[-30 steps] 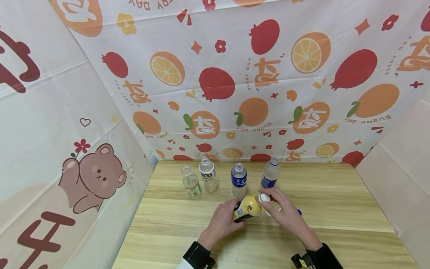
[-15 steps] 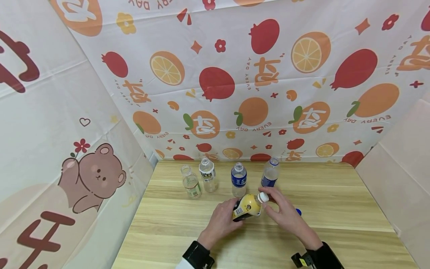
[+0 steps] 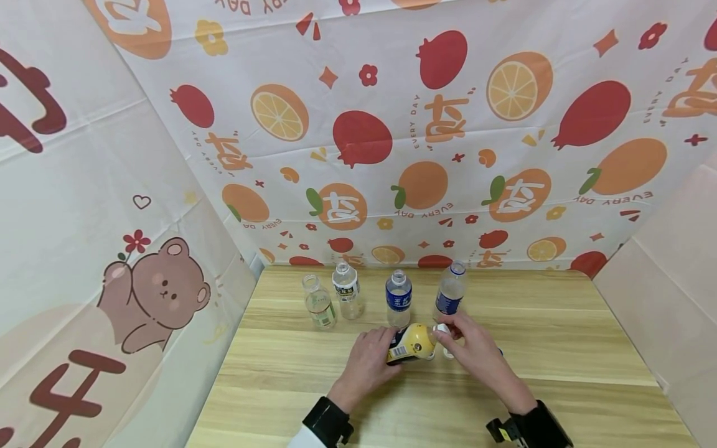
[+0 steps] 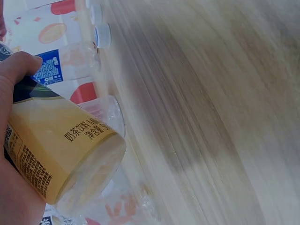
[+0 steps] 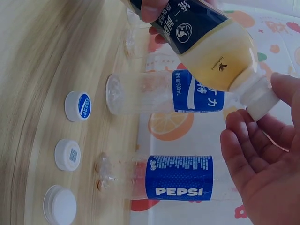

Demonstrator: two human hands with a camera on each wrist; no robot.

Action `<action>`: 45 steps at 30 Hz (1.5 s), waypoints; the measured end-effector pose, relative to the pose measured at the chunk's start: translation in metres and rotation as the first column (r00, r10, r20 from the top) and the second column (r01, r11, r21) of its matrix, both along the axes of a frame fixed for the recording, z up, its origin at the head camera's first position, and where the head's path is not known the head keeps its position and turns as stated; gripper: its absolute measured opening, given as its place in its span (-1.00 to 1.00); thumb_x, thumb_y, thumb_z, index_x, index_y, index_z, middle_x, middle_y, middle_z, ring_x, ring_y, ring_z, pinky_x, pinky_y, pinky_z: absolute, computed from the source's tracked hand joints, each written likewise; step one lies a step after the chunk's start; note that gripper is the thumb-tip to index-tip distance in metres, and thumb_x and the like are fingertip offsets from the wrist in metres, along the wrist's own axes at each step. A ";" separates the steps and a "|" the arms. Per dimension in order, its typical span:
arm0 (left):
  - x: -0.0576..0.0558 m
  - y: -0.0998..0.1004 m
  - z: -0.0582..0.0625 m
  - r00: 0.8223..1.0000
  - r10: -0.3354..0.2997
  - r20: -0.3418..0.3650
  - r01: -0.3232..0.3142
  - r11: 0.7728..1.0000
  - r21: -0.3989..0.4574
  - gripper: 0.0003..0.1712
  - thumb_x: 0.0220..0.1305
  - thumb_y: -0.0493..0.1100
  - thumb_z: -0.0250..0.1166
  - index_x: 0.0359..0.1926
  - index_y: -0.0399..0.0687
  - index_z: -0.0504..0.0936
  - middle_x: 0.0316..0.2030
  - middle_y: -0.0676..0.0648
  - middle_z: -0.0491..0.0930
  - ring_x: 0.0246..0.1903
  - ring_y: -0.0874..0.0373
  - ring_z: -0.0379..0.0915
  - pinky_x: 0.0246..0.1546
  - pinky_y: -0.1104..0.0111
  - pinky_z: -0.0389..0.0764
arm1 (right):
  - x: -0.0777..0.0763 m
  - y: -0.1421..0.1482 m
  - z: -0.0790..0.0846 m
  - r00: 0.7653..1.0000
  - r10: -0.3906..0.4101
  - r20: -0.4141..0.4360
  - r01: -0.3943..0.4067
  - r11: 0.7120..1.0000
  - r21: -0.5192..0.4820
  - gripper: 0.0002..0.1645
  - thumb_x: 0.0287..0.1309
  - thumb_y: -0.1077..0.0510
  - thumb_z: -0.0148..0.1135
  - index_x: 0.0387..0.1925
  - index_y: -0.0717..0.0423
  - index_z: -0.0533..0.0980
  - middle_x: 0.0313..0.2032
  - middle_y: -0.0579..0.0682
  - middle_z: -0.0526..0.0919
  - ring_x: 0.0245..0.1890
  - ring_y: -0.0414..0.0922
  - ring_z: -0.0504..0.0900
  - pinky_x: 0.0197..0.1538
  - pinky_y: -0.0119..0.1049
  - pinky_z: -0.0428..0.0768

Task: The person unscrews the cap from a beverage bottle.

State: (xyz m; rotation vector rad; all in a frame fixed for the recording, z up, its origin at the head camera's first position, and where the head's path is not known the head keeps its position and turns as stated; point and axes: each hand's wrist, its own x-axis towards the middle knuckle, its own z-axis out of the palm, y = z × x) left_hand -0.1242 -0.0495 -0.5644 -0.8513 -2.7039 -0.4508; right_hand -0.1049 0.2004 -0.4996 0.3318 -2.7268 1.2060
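Note:
My left hand (image 3: 364,367) grips a milk tea bottle (image 3: 416,342) with a yellow and dark label, holding it tilted above the table with its neck to the right. The label's lower end and clear base (image 4: 96,173) show in the left wrist view. At the neck, my right hand (image 3: 482,358) pinches the white cap (image 5: 262,99) between thumb and fingers; the cap sits on the bottle mouth. Behind the hands stand uncapped clear bottles: a blue-labelled water bottle (image 3: 398,302) and a Pepsi bottle (image 5: 180,177), whose lower part is hidden by the right hand in the head view.
Two more uncapped bottles stand at the back left: one with a green-edged label (image 3: 321,306), one with a black-and-white label (image 3: 348,292). Loose caps lie on the wooden table (image 3: 269,398), including a blue-topped cap (image 5: 78,106) and a plain white cap (image 5: 61,205). Printed cloth (image 3: 305,205) hangs behind.
Half a second ago the right fingers were spread around the cap; now they have closed on it again. The bottle neck has dipped slightly. The standing bottles stay put.

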 end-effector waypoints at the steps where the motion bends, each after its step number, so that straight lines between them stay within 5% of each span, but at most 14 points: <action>1: 0.000 -0.001 0.000 1.000 0.001 -0.006 -0.001 1.000 -0.007 -0.08 -0.09 0.13 0.68 0.25 -0.06 0.49 0.00 -0.05 0.67 -0.06 0.08 0.61 0.00 0.21 0.62 | 0.000 0.001 -0.001 1.000 0.010 -0.011 -0.010 1.000 0.004 -0.62 0.36 0.01 0.37 0.09 0.11 0.63 -0.18 -0.16 0.61 -0.21 -0.22 0.58 -0.20 -0.35 0.65; 11: -0.001 -0.008 -0.005 0.997 0.006 0.082 -0.011 0.998 0.055 -0.10 -0.07 0.06 0.68 0.27 -0.07 0.49 0.04 -0.04 0.67 -0.02 0.08 0.61 0.04 0.17 0.63 | 0.001 0.011 0.000 0.990 0.106 -0.095 -0.113 0.992 -0.064 -0.70 0.40 0.24 0.29 0.12 0.13 0.57 0.00 -0.01 0.61 -0.08 -0.17 0.61 -0.01 -0.26 0.71; 20: -0.002 -0.013 -0.009 0.991 -0.003 0.133 -0.020 0.985 0.170 -0.16 -0.05 -0.01 0.66 0.24 -0.09 0.49 0.03 -0.04 0.67 -0.03 0.09 0.62 0.05 0.15 0.65 | 0.000 0.039 -0.007 0.995 0.009 -0.103 -0.012 0.999 -0.030 -0.61 0.32 0.32 0.35 0.14 0.28 0.55 -0.01 0.04 0.60 -0.11 -0.22 0.58 -0.03 -0.36 0.68; 27: -0.001 -0.013 -0.009 0.988 -0.002 0.152 -0.035 0.971 0.237 -0.19 -0.08 -0.07 0.67 0.20 -0.11 0.51 -0.06 -0.05 0.68 -0.13 0.10 0.62 -0.05 0.20 0.68 | -0.001 0.070 -0.018 0.994 -0.073 -0.087 0.077 0.996 0.054 -0.58 0.31 0.30 0.36 0.16 0.34 0.53 0.00 0.14 0.61 -0.09 -0.03 0.61 -0.07 -0.30 0.67; 32: 0.000 -0.015 -0.007 0.981 0.010 0.196 -0.061 0.966 0.253 -0.19 -0.06 -0.07 0.66 0.22 -0.11 0.50 -0.05 -0.06 0.68 -0.11 0.08 0.62 -0.04 0.18 0.68 | 0.001 0.089 -0.032 0.991 -0.099 -0.092 0.107 0.990 0.087 -0.54 0.29 0.31 0.38 0.17 0.38 0.52 -0.03 0.15 0.60 -0.11 -0.05 0.60 -0.11 -0.35 0.66; 45: 0.000 -0.019 -0.010 0.986 0.014 0.166 -0.060 0.960 0.274 -0.19 -0.07 -0.09 0.67 0.21 -0.11 0.51 -0.05 -0.06 0.69 -0.11 0.09 0.62 -0.04 0.15 0.67 | 0.006 0.124 -0.069 0.986 -0.146 -0.076 0.154 0.983 0.104 -0.57 0.15 0.41 0.45 0.05 0.47 0.55 -0.14 0.19 0.62 -0.21 -0.01 0.62 -0.21 -0.37 0.68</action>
